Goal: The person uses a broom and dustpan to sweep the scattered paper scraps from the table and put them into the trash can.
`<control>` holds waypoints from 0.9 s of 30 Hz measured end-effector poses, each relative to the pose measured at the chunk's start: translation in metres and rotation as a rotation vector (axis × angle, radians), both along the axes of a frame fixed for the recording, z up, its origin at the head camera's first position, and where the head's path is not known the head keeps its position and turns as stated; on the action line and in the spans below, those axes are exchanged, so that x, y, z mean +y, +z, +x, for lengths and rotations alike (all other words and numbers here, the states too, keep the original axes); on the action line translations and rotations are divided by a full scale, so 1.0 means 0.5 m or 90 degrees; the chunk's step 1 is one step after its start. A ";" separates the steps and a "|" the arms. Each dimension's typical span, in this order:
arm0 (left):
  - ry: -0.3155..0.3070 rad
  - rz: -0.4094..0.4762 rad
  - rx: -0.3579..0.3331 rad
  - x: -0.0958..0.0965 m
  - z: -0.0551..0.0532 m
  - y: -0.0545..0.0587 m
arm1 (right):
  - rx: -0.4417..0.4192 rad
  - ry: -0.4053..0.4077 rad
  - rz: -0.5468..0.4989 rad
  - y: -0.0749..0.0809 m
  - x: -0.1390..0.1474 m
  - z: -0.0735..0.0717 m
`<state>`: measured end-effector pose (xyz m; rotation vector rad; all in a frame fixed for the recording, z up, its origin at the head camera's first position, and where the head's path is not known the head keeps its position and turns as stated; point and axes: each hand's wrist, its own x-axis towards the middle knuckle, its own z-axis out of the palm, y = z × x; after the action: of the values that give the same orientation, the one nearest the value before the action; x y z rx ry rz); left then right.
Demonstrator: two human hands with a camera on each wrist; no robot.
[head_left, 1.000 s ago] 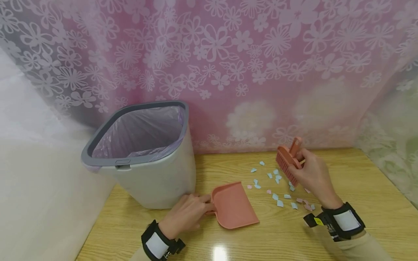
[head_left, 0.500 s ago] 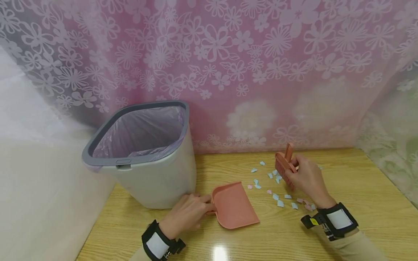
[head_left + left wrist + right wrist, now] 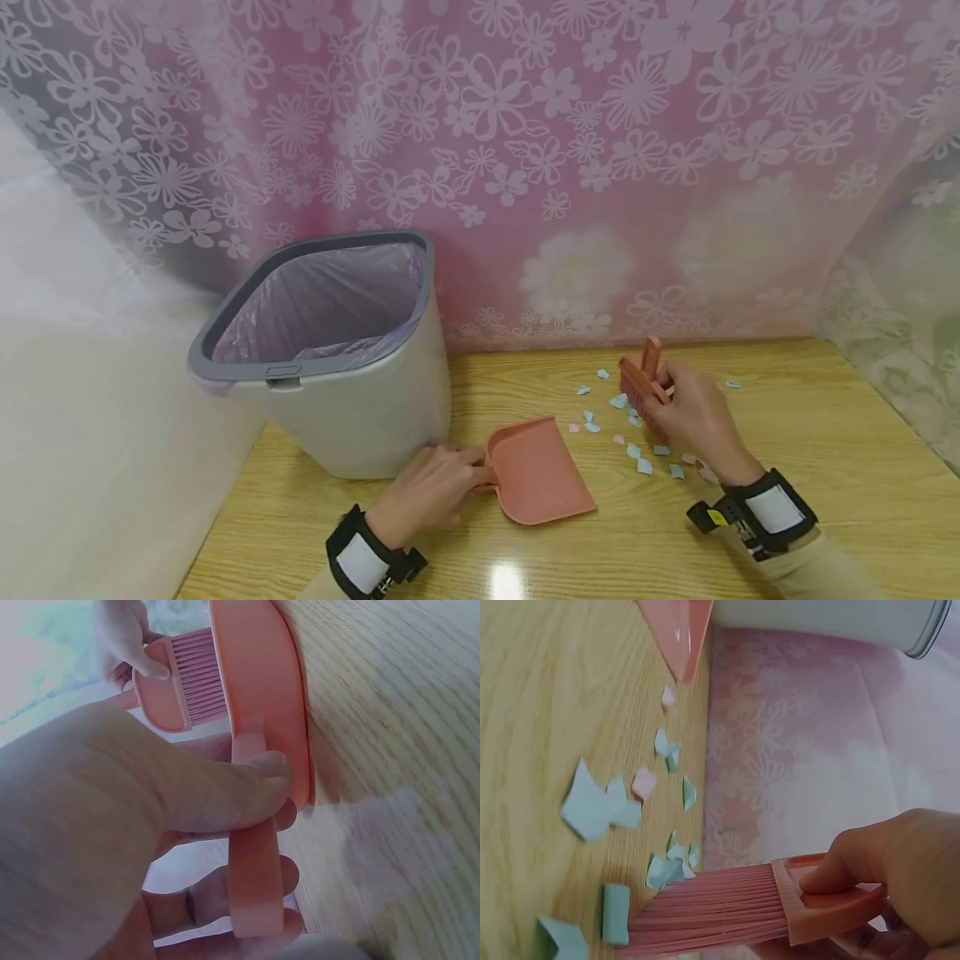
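Observation:
My left hand (image 3: 431, 490) holds the handle of a coral dustpan (image 3: 536, 475) that lies on the table; in the left wrist view the thumb (image 3: 255, 791) presses on top of the handle with fingers beneath. With my right hand (image 3: 697, 417) I grip a coral hand brush (image 3: 641, 392), its bristles down among small paper scraps. The right wrist view shows the bristles (image 3: 712, 911) bent against the tabletop, right at several pale blue scraps (image 3: 671, 866). More blue scraps (image 3: 633, 451) and a few pink ones (image 3: 618, 439) lie between brush and dustpan.
A pale grey trash bin (image 3: 375, 417) with a dark grey rim and lilac liner stands left, behind my left hand. A pink flowered curtain (image 3: 525, 208) hangs along the back edge of the wooden table (image 3: 825, 433). One blue scrap (image 3: 732, 384) lies right of the brush.
My right hand has moved the brush left and down into the scraps, shifting some blue pieces leftward. The left hand and dustpan stay where they were.

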<state>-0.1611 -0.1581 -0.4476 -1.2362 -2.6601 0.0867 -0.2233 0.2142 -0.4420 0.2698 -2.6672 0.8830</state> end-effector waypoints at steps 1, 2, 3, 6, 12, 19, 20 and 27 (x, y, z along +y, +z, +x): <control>0.000 0.001 0.001 0.000 0.000 0.000 | -0.006 0.004 -0.002 0.000 -0.003 0.002; -0.001 0.001 0.002 0.001 0.000 -0.001 | -0.008 0.006 -0.001 0.000 -0.007 0.004; -0.002 0.002 0.003 0.001 0.000 -0.001 | -0.009 0.008 0.002 0.000 -0.010 0.005; -0.004 0.002 0.003 0.001 -0.001 -0.001 | -0.021 0.020 0.003 0.002 -0.020 0.010; -0.007 0.003 0.006 0.001 -0.001 0.000 | -0.039 0.032 0.006 0.011 -0.031 0.019; -0.006 -0.004 0.004 0.000 -0.001 0.001 | 0.004 0.024 -0.013 0.049 -0.023 0.032; -0.006 -0.002 0.004 0.000 -0.002 0.001 | 0.005 0.024 -0.015 0.053 -0.021 0.032; -0.006 0.008 0.001 -0.001 -0.003 -0.002 | 0.053 0.044 -0.006 0.065 -0.011 0.015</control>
<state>-0.1624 -0.1587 -0.4485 -1.2449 -2.6488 0.0681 -0.2157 0.2086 -0.4095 0.3887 -2.5906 0.8856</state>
